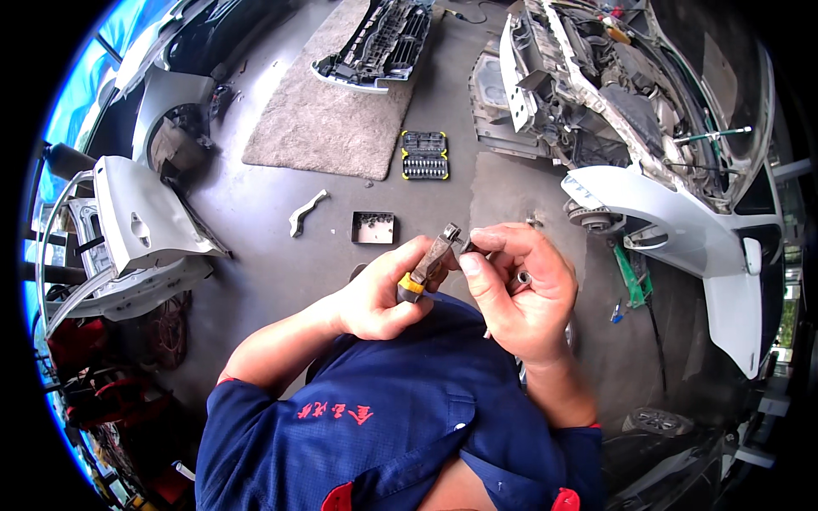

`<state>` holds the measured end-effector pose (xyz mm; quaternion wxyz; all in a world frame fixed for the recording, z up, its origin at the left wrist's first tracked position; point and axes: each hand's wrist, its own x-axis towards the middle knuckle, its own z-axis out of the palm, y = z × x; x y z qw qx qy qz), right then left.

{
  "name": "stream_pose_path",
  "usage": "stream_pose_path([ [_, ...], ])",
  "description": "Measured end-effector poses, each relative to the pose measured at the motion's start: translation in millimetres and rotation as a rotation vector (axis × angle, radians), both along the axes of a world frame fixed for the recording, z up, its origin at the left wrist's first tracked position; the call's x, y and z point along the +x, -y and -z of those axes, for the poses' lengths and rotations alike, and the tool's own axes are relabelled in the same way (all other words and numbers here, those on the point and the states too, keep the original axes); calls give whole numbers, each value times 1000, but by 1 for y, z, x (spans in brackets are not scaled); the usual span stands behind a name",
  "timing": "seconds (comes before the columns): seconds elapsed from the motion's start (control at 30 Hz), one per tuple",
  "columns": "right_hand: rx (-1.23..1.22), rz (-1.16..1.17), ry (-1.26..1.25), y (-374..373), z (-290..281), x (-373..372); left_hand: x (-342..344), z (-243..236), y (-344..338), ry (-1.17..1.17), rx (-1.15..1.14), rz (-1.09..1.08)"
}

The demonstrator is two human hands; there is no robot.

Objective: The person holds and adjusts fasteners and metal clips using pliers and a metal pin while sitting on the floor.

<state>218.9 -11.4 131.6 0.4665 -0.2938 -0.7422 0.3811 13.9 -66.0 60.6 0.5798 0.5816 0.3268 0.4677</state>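
Observation:
In front of my chest, my left hand (pixel 375 294) is closed around a pair of pliers (pixel 437 254) with worn metal jaws pointing away from me and a yellow and black handle. Close beside the jaws, my right hand (pixel 535 311) pinches a small dark piece (pixel 468 246) between thumb and fingertips; its kind is too small to make out. A metal rod with a round, hollow end (pixel 522 278) is also tucked in the curled fingers of that hand. Beyond my hands, a shallow open box (pixel 374 239) with small dark pieces inside lies on the floor.
An open socket set case (pixel 424 167) lies past the box, near a grey carpet (pixel 294 128) bearing a car front-end part (pixel 383 43). A white bracket (pixel 307 213) is left of the box. White car doors (pixel 136 223) stand left; a stripped car front (pixel 605 94) stands right.

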Motion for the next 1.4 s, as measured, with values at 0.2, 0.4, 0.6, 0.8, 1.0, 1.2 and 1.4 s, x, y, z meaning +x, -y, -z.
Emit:
stream_pose_path([
  [0.2,-121,29,-119,5,12,0,0,-1,-2,-106,67,-15],
  [0.4,-127,22,-83,1,9,2,4,-1,-3,-131,72,-101],
  [0.6,-126,23,-49,-3,11,4,1,-3,-9,-232,151,-84],
  [0.8,127,70,15,-11,11,2,1,1,-10,-255,147,-95],
  [1.0,-347,-39,-60,-3,0,7,-1,3,-14,-324,258,-166],
  [1.2,-331,-143,-54,-13,5,20,-6,-5,-17,-421,412,-222],
  [1.4,152,-39,154,-18,-2,15,-9,-2,-16,-437,348,-168],
])
